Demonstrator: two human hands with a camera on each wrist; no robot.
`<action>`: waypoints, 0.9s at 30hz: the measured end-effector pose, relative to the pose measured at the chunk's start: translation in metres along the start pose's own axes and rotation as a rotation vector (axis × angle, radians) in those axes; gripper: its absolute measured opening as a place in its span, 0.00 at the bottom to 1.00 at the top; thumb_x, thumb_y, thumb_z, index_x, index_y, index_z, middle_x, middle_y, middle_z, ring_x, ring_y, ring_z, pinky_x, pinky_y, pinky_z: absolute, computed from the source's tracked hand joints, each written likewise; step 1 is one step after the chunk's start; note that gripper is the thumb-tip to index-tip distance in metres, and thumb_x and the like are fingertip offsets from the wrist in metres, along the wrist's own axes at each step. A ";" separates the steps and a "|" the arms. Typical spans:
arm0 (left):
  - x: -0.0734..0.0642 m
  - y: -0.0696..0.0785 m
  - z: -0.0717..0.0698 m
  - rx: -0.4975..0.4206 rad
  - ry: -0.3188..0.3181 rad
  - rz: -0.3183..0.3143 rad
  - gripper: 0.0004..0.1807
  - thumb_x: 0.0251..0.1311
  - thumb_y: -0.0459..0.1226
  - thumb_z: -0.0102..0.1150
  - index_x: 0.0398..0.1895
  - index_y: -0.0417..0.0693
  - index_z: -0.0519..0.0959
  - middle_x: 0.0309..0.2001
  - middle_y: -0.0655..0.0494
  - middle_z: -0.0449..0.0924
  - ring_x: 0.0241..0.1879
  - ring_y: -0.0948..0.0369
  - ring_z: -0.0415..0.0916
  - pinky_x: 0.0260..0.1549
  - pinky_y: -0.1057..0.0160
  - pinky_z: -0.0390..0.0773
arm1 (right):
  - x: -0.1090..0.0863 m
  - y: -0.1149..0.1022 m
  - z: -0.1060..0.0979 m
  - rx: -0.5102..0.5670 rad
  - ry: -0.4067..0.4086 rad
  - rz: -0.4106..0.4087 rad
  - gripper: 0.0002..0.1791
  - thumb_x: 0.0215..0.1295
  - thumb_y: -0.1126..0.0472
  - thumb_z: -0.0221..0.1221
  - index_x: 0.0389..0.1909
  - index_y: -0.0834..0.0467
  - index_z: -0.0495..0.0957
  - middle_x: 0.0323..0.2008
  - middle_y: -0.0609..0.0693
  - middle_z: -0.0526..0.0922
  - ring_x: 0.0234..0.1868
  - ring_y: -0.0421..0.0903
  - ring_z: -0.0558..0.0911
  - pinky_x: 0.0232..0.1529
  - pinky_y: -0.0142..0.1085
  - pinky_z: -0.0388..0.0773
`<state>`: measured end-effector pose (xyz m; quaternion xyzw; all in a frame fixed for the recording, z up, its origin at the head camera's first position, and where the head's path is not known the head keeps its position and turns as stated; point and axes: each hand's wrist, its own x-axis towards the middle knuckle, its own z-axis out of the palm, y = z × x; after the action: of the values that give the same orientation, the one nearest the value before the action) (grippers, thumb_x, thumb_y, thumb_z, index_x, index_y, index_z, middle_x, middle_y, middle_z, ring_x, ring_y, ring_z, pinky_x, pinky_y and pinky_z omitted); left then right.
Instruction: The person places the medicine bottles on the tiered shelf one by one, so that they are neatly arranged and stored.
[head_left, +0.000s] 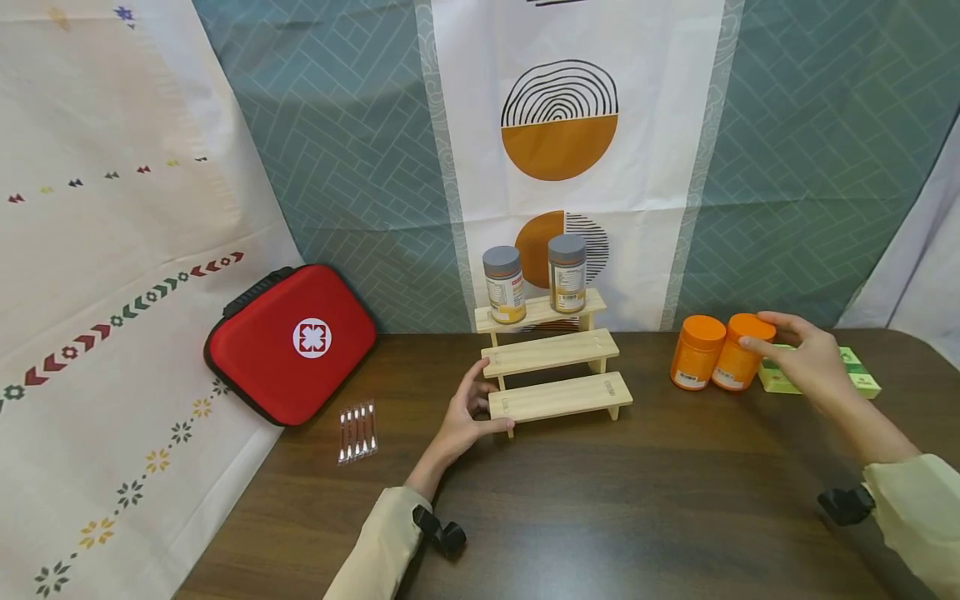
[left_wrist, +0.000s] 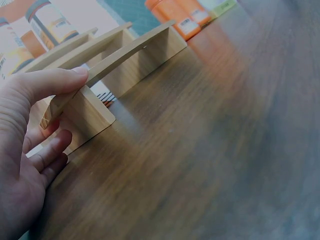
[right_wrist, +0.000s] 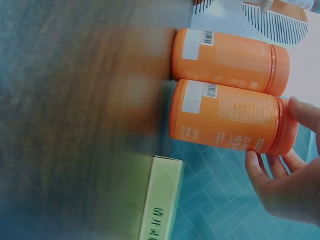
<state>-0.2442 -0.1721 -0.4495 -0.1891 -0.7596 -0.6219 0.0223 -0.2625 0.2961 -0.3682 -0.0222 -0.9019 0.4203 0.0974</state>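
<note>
The tiered stand point(head_left: 551, 353) is the reference point and is positioned on the table point(head_left: 600, 500). Its top, rearmost tier carries two jars: the left jar point(head_left: 506, 287) toward the left end and the right jar point(head_left: 567, 279) to the right of it. The rear cloth point(head_left: 787, 192) hangs behind the stand. The left hand point(head_left: 468, 412) is located at the stand's left end. To the left of the stand lies the swab pack point(head_left: 357, 432); the case point(head_left: 258, 358) is farther left and farther back. To the right of the stand, the inner bottle point(head_left: 698, 354) and the outer bottle point(head_left: 735, 358) stand side by side, the outer one farther from the stand, with the right hand point(head_left: 813, 358) at its cap. The carton point(head_left: 862, 379) lies farther right of the stand than both bottles.
</note>
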 end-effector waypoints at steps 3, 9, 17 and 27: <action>0.000 0.000 0.000 0.003 -0.001 0.007 0.55 0.47 0.27 0.72 0.77 0.56 0.51 0.52 0.34 0.72 0.37 0.63 0.76 0.46 0.64 0.74 | 0.001 -0.001 -0.003 0.004 0.036 -0.011 0.42 0.65 0.42 0.60 0.70 0.64 0.62 0.66 0.70 0.64 0.45 0.35 0.74 0.30 0.15 0.67; 0.000 0.000 0.000 0.000 -0.002 0.007 0.55 0.47 0.27 0.72 0.77 0.56 0.51 0.52 0.34 0.72 0.36 0.63 0.76 0.46 0.66 0.74 | 0.000 -0.003 -0.010 0.033 0.050 -0.018 0.41 0.64 0.42 0.61 0.71 0.60 0.62 0.68 0.63 0.65 0.37 0.14 0.62 0.30 0.16 0.68; -0.001 0.001 0.001 -0.008 -0.004 0.010 0.55 0.47 0.26 0.71 0.77 0.55 0.51 0.52 0.34 0.72 0.36 0.63 0.76 0.46 0.66 0.74 | 0.002 -0.013 -0.026 0.017 0.035 -0.020 0.41 0.65 0.42 0.59 0.73 0.56 0.60 0.71 0.70 0.58 0.40 0.17 0.61 0.30 0.15 0.68; 0.000 0.000 0.001 0.001 -0.004 0.006 0.55 0.48 0.27 0.71 0.77 0.56 0.51 0.52 0.34 0.72 0.38 0.61 0.76 0.47 0.62 0.74 | 0.010 -0.037 -0.047 0.044 0.073 -0.049 0.38 0.64 0.41 0.59 0.73 0.44 0.60 0.75 0.51 0.58 0.44 0.20 0.64 0.32 0.13 0.67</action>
<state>-0.2438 -0.1713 -0.4493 -0.1927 -0.7594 -0.6210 0.0231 -0.2621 0.3089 -0.3095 -0.0131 -0.8885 0.4365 0.1410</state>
